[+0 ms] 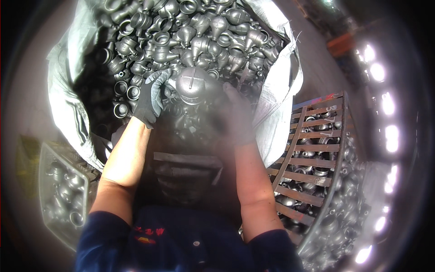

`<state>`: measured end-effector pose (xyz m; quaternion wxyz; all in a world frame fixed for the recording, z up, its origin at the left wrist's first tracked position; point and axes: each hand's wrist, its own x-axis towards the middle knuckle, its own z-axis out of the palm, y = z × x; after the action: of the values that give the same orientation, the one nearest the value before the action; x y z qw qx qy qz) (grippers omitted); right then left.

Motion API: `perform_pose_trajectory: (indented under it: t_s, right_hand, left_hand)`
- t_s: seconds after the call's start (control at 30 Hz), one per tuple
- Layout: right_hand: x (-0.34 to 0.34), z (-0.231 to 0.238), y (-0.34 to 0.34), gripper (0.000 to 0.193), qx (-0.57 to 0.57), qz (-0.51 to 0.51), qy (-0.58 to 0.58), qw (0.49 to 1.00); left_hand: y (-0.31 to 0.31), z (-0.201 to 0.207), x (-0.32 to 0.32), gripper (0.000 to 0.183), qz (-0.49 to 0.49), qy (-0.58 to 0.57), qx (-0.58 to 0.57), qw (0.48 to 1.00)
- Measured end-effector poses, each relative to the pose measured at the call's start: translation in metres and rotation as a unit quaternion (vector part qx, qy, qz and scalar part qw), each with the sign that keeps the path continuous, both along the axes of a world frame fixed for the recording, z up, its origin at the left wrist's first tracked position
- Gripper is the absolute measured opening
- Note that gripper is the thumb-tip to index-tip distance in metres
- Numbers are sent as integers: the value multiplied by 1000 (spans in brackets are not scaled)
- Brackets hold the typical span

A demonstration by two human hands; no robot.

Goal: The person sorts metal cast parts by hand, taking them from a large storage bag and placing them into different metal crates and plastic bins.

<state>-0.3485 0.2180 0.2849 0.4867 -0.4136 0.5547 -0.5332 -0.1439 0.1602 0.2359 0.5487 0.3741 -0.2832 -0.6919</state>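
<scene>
In a grey-and-black work glove, my left hand (154, 96) is closed at the left side of a dark grey metal casting (191, 86). The casting has a rounded dome with a raised cross on it and a ringed rim below. My right hand (238, 111), also in a grey glove, is up to the right of the casting, apart from it. Motion and haze smear its fingers. Beyond both hands, a heap of similar castings (199, 47) fills a large white woven sack (68, 97).
To the right, a rusty slatted metal crate (312, 161) holds more castings, with another pile (333, 226) beside it. At the lower left stands a pale bin (43, 181) of metal parts. A dark, blurred ledge (188, 161) lies between my forearms.
</scene>
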Motion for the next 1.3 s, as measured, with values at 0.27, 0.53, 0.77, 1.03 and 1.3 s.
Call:
perform_pose_trajectory:
  t_s: [0.27,0.53,0.77,1.03,1.3]
  right_hand:
    - [7,18,6,20,16,-30,17,999]
    - [2,3,6,20,-105,-21,179,978]
    - [-10,-15,0,21,-207,-5,305,930]
    - [-4,-1,5,18,-70,-41,125,989]
    - [-6,-9,5,20,-160,-55,217,961]
  left_hand:
    - [3,11,-5,19,5,34,47,998]
    - [7,18,-5,18,9,3,17,1000]
    - [-2,2,-4,19,-4,-14,3,1000]
    - [2,7,-7,15,-35,71,34,996]
    - [0,2,-3,11,-62,0,3,998]
